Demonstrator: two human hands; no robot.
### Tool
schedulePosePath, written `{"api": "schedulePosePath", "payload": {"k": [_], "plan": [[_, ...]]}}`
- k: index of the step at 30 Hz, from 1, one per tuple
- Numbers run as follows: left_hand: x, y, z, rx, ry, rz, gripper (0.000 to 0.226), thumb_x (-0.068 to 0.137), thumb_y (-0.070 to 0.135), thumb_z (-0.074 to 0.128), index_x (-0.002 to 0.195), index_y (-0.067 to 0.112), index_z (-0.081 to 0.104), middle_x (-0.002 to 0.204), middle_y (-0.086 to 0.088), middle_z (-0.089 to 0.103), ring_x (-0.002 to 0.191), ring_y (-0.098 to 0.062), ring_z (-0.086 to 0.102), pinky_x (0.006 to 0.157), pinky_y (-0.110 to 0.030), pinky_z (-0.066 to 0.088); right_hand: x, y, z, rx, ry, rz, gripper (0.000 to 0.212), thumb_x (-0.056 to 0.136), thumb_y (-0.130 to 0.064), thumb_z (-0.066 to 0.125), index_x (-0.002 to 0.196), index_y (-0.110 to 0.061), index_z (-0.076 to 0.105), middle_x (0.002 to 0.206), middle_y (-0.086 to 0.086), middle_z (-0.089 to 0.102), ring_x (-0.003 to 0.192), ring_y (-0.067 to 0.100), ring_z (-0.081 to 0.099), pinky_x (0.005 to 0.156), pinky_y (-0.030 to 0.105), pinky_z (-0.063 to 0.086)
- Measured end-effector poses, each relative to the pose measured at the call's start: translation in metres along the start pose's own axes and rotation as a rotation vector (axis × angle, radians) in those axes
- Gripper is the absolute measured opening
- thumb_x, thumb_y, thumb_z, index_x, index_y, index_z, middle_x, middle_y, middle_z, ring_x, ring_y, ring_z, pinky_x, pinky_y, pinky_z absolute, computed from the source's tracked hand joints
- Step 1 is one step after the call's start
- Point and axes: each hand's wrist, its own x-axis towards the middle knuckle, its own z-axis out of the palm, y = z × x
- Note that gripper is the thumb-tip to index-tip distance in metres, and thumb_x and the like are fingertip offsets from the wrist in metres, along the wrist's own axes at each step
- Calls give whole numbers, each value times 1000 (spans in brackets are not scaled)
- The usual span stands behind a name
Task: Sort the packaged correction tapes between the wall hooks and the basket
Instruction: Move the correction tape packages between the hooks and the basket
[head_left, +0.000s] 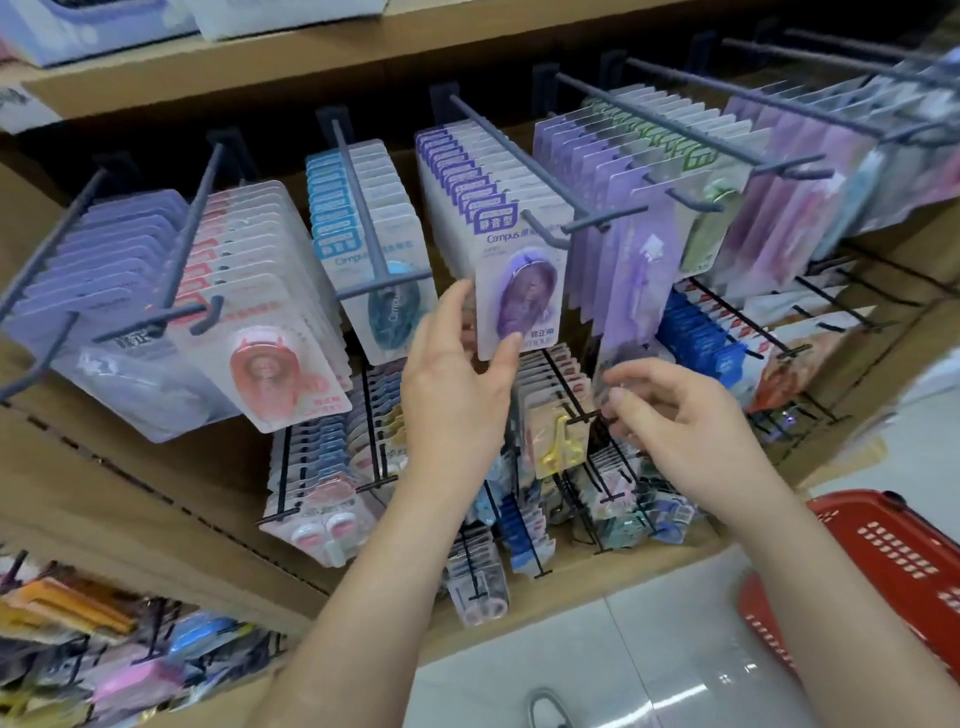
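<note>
Purple pack (522, 291) hangs at the front of its row, at the tip of its wall hook (550, 231). Left hand (457, 395) grasps it low: thumb on the bottom edge of the card, fingers up the left side. Right hand (675, 415) is lower right, fingers curled next to a blurred grey thing (618, 364) near a thin black peg (582, 415); can't tell if it's holding anything. Red basket (883, 561) is on the floor at right, well apart from the pack.

Looks like the pull-off step. To do it clean:
- lift the card a touch so the hang hole clears the upturned tip
- draw along the hook axis, not downward; a down-yank likely tears the hole or drags the next pack along
- grip the card, not the blister
- if the right hand is free, use it to hold back the pack behind
</note>
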Motion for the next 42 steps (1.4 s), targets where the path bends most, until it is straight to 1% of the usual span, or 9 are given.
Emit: {"api": "schedulePosePath", "payload": {"k": [4, 8, 14, 19, 24, 27, 29, 36, 42], "plan": [[-40, -6, -24, -23, -30, 158, 31, 91, 15, 69, 121, 19, 64, 105, 5, 59, 94, -4, 59, 82, -28, 55, -41, 15, -12, -166, 25, 49, 18, 93, -23, 63, 91, -41, 65, 83, -6, 71, 79, 15, 70, 80, 44, 58], [-80, -23, -33, -44, -227, 267, 14, 94, 14, 63, 103, 16, 74, 91, 13, 65, 85, 4, 60, 74, -10, 47, -93, 33, -28, -365, 66, 110, 17, 93, -20, 64, 93, -36, 66, 82, -14, 69, 73, 5, 64, 70, 20, 49], [-126, -42, -1, -14, -557, 337, 20, 88, -1, 67, 96, 15, 75, 91, 12, 66, 86, 2, 60, 76, -13, 48, -183, 93, -60, -605, 103, 365, 16, 95, -24, 61, 109, -27, 69, 88, -8, 73, 88, 20, 67, 82, 39, 52], [-160, -27, 58, 8, -828, 384, 23, 85, 6, 57, 95, 15, 76, 94, 9, 70, 85, -3, 60, 78, -19, 48, -259, 140, -96, -521, 241, 607, 23, 94, -17, 61, 115, -24, 68, 92, -7, 70, 85, 16, 65, 80, 35, 53], [-201, 2, 149, 90, -1188, 188, 22, 92, 10, 62, 102, 26, 74, 95, 11, 72, 85, -8, 66, 82, -24, 50, -316, 194, -143, -224, 572, 780, 22, 95, -14, 62, 112, -27, 64, 92, -7, 68, 79, 6, 64, 64, 8, 44], [-232, 19, 211, 92, -1274, 109, 29, 92, 11, 62, 90, 39, 70, 89, 16, 72, 82, -5, 66, 81, -28, 52, -335, 230, -178, -121, 719, 848, 22, 95, -15, 62, 110, -31, 62, 92, -6, 68, 78, 9, 64, 66, 16, 46], [-251, 29, 253, 76, -1300, 89, 36, 92, 11, 62, 83, 46, 65, 84, 23, 70, 78, 5, 64, 75, -20, 49, -341, 256, -203, -56, 795, 889, 22, 94, -16, 62, 110, -30, 63, 92, -7, 68, 80, 15, 64, 74, 27, 50], [-286, 59, 382, 29, -1299, 6, 29, 93, 6, 58, 89, 33, 68, 88, 15, 70, 84, 3, 63, 71, -11, 43, -318, 341, -281, 44, 834, 992, 23, 94, -18, 60, 115, -27, 64, 97, -10, 67, 88, 19, 65, 83, 37, 53], [-282, 42, 505, 102, -1310, -27, 24, 90, 8, 61, 90, 30, 69, 92, 10, 71, 90, -11, 65, 85, -29, 51, -250, 434, -324, 118, 815, 1030, 23, 91, -17, 64, 112, -27, 65, 97, -6, 68, 91, 19, 67, 91, 48, 55]]}}
